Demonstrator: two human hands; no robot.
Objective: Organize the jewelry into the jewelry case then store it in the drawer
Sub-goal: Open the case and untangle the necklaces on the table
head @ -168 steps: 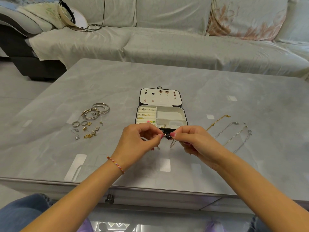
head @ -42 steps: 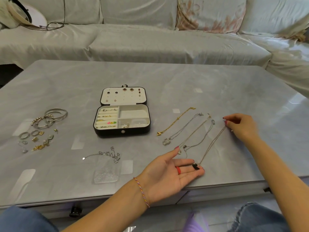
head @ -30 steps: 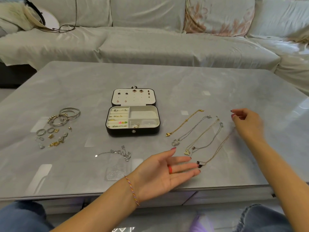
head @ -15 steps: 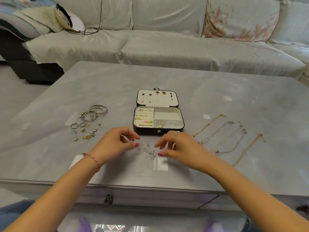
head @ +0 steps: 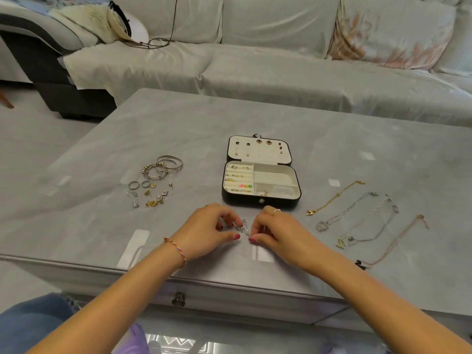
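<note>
Both hands meet just in front of the open black jewelry case with its cream lining (head: 261,183): the left hand (head: 207,232) and right hand (head: 278,233) each pinch an end of a thin silver chain (head: 244,227) lying between their fingertips on the grey marble-look table (head: 102,226). Best lift it slowly and gathered, so it doesn't knot before going into a free compartment.

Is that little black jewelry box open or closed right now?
Open. The jewelry case has its lid folded back flat on the table, showing earrings and the compartments inside.
</note>
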